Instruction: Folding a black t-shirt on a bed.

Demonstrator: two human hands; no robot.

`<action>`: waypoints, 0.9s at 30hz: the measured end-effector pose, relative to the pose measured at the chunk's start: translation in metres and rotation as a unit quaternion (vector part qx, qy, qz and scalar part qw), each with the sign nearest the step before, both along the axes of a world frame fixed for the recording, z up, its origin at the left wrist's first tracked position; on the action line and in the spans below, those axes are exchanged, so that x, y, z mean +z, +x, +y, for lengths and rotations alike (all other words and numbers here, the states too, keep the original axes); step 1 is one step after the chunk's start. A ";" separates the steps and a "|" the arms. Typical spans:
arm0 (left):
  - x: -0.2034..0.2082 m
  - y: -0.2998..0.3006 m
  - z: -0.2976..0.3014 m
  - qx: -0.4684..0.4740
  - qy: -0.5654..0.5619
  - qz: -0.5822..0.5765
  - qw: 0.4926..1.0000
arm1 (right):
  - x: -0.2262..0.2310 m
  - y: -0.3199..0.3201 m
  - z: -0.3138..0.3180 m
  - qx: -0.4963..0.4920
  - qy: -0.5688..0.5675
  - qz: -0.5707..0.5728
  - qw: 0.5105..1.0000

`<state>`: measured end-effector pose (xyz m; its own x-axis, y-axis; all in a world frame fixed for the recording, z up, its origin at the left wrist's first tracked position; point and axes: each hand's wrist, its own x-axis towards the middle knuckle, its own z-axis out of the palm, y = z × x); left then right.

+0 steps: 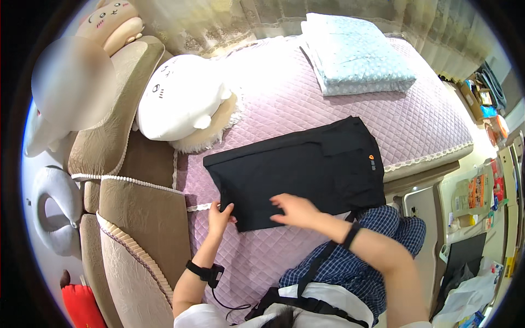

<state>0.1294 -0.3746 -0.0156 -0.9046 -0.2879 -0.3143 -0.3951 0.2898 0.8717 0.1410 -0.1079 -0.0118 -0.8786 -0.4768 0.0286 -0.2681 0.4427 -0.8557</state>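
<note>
A black garment [284, 172], folded into a long rectangle with a small orange mark near its right end, lies on the pink quilted cover [270, 117]. My left hand [220, 217] has its fingers closed on the garment's near left edge. Over the front part of the cloth is my right hand [295, 210], slightly blurred, its fingers apart and holding nothing. Whether those fingertips touch the fabric I cannot tell.
A folded light-blue quilt [358, 54] lies at the far right of the cover. White plush toy [178, 98] and brown sofa cushions [145, 218] border the left side. A grey neck pillow [57, 210] lies beyond them. Shelves with packages [476, 191] stand at right.
</note>
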 end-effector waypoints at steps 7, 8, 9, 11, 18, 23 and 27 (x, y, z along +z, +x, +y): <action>0.007 -0.046 0.021 -0.242 0.002 -0.096 0.966 | -0.045 -0.028 -0.106 -0.158 -0.121 -0.140 0.970; 0.010 -0.056 0.023 -0.271 0.002 -0.152 0.950 | -0.054 -0.031 -0.107 -0.205 -0.106 -0.148 0.962; 0.013 -0.066 0.021 -0.295 0.001 -0.209 0.932 | -0.065 -0.032 -0.112 -0.210 -0.109 -0.149 0.960; 0.019 -0.100 0.017 -0.327 -0.036 -0.292 0.898 | -0.085 -0.034 -0.112 -0.265 -0.110 -0.102 0.952; -0.067 -0.193 -0.112 -0.050 -0.584 -0.005 0.810 | -0.094 -0.031 -0.135 -0.206 -0.107 -0.266 0.935; -0.075 -0.221 -0.175 0.049 -0.423 -0.006 0.905 | -0.088 -0.027 -0.153 -0.215 -0.063 -0.206 0.952; -0.079 -0.221 -0.087 -0.033 -0.487 0.126 0.863 | -0.122 -0.028 -0.109 -0.250 -0.156 -0.285 0.912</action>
<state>-0.0915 -0.4612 -0.0947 -0.9336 -0.2488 0.2578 -0.1819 0.9491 0.2572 0.1132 -0.2173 -0.1335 -0.8987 -0.0594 -0.4345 0.4279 0.0981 -0.8985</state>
